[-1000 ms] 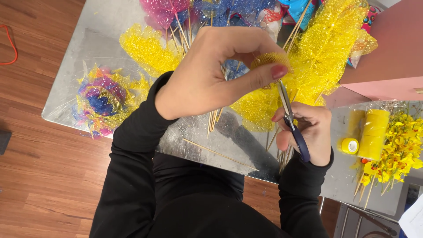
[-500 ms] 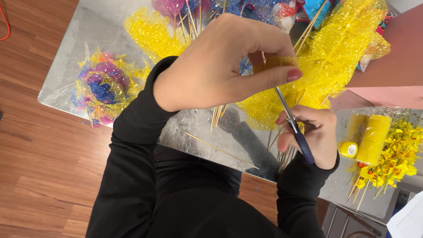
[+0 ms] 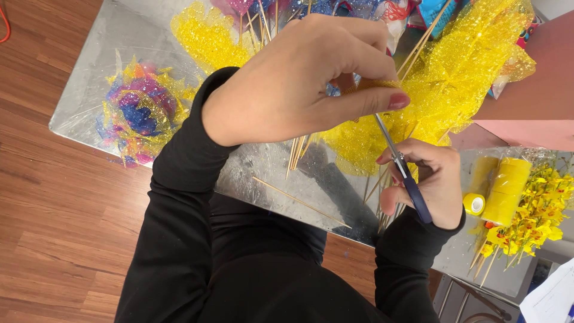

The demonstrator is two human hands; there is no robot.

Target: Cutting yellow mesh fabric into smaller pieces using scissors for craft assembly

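My left hand [image 3: 299, 84]: fingers pinching crinkled yellow mesh [image 3: 382, 85] above the shiny metal table [image 3: 119, 48]. My right hand [image 3: 427, 179]: fingers gripping blue-handled scissors [image 3: 402, 167], slim steel blades meeting mesh. Thin wooden skewers [image 3: 299, 200] below.

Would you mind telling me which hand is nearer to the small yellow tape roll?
Right. The right hand, holding scissors, sits just left of the small yellow tape roll; the left hand is raised farther up-left.

You're at a craft workspace: a shiny metal bench [image 3: 119, 54] on wood flooring [image 3: 54, 227] (home-like), crowded with yellow mesh [image 3: 460, 78], wooden skewers [image 3: 299, 200] and tape rolls [image 3: 507, 191].
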